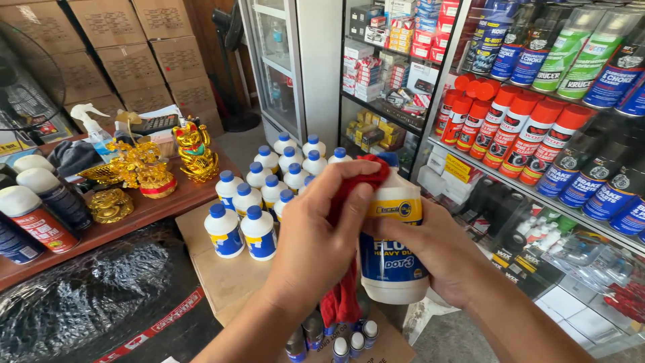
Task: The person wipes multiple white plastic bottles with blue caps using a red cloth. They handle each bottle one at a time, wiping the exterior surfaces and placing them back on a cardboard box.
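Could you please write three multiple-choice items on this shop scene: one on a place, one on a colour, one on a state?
1. Where does the group of small white bottles stand?
A. On a cardboard box
B. On the metal shelf
C. Inside the glass-door cabinet

2. What colour is the cloth in the left hand?
A. Green
B. Red
C. White

3. How is the white bottle being held?
A. Lying on the floor, untouched
B. Hanging from a hook
C. Upright, gripped by the right hand with the cloth pressed to it

Answers:
1. A, the blue-capped bottles sit on the brown cardboard box beside the wooden counter.
2. B, red fabric shows above and below the left hand.
3. C, the right hand wraps the bottle from behind while the left presses the cloth against its upper part.
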